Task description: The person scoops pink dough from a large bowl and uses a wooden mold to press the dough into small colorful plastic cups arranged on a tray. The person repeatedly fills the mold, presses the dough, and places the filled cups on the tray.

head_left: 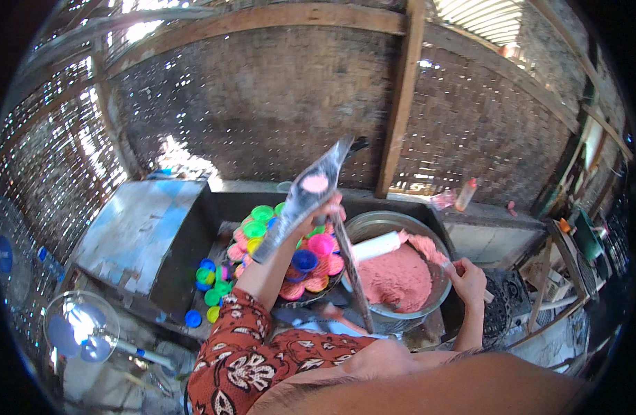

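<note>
My left hand (325,209) is raised over the middle, its fingers closed round the top of a long wooden stick (355,277) that slants down beside the basin. A clear plastic strip (290,218) with a pink patch lies across this hand and forearm; how it is held is hidden. Below is a heap of green, yellow, pink and blue plastic cups (305,261). A metal basin (439,304) holds a coarse pink mixture (395,280). Over it lies a white tube (377,246). My right hand (468,281) pinches something small at the rim, next to a pink lump (424,247).
A box with a blue and white top (141,220) stands left, with loose cups (212,297) near it. A fan (83,326) is at lower left. A bottle (465,194) stands on the back ledge. A dark stove-like grate (508,297) is at right.
</note>
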Demonstrator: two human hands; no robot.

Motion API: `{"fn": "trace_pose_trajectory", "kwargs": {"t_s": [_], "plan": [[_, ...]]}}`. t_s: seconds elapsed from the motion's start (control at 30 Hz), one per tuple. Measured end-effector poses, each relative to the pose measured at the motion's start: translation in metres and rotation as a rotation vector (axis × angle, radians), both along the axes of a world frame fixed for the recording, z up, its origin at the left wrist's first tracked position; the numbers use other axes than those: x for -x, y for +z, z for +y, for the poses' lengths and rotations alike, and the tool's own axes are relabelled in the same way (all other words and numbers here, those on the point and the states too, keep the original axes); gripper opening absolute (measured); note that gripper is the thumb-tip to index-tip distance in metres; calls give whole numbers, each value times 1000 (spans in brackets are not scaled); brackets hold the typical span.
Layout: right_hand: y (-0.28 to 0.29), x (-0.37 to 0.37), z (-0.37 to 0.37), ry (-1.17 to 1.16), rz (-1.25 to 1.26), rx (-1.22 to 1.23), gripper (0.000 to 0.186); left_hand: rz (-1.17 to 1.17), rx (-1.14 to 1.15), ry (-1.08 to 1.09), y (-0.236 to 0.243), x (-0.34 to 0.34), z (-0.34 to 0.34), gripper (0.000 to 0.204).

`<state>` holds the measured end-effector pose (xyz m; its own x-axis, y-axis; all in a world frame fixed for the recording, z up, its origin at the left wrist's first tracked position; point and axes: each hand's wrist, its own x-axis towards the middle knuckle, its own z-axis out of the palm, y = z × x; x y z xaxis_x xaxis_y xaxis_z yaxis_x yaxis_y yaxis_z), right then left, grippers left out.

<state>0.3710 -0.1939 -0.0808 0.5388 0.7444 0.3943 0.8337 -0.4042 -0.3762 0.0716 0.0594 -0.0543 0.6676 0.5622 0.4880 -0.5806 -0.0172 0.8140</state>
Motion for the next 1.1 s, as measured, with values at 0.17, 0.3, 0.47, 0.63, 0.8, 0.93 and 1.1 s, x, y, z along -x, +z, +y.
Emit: {"fn": "trace_pose_trajectory", "kwargs": {"t_s": [0.17,0.3,0.47,0.63,0.8,0.93,1.1], "plan": [[-63,51,50,919,846,-250,79,-357,-29,-127,39,0,-22,24],[2,182,44,1198,2392,107,105,-409,-169,-296,34,7,-28,23],[27,176,52,1505,2261,-35,81,-59,-515,237,42,77,-50,73],[51,166,63,1308,1721,-137,93,544,-930,299,19,126,-68,54],[63,186,77,1184,1108,-328,92,914,-885,460,24,124,-74,53],[60,180,86,1185,296,-332,91,1017,-966,588,20,119,-70,56],[67,195,89,1252,-138,-419,86,938,-993,633,-9,113,-54,33]]}}
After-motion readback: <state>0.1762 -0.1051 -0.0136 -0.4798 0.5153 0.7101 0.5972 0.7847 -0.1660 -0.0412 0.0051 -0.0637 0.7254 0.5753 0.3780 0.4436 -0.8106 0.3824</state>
